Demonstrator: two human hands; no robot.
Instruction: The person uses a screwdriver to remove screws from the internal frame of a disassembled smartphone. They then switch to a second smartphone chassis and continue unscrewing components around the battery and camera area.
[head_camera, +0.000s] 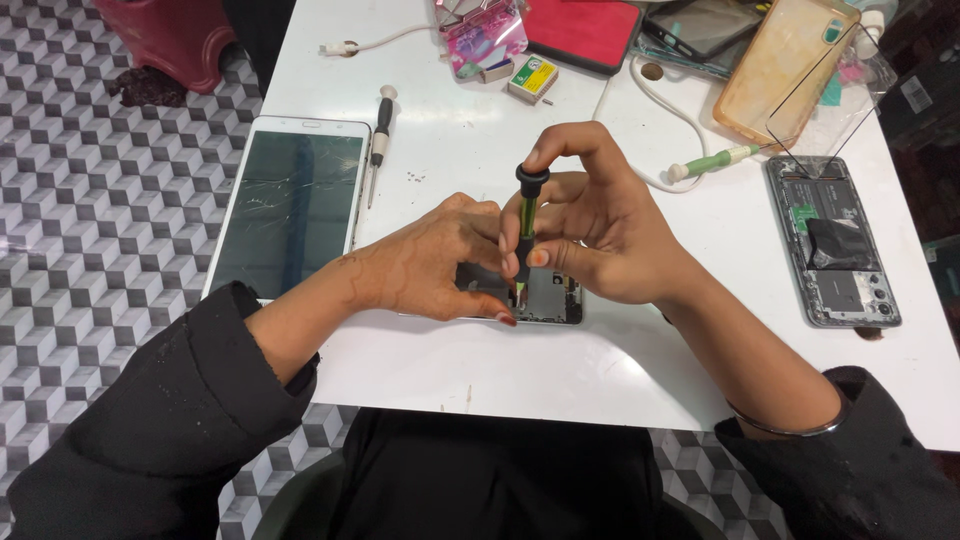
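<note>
1. The right hand (600, 225) at the centre of the frame pinches a small black-and-green screwdriver (526, 225) between thumb and fingertips, with the index finger curled over its round cap. The tool stands nearly upright, its tip down on the device below.
2. The left hand (435, 262), just left of centre, lies flat with its fingers closed down over an opened phone (550, 300), pressing it to the white table (480, 370). It grips nothing else.
3. The phone lies at the centre of the frame, mostly hidden under both hands. Its back is already off and grey inner parts show at its right end; whether any screws are out cannot be told, so the work looks to be mid-way at most.
4. Further out: a cracked white tablet (290, 205) at left, a second screwdriver (380, 135) beside it, and another opened phone (835, 240) at right.
</note>
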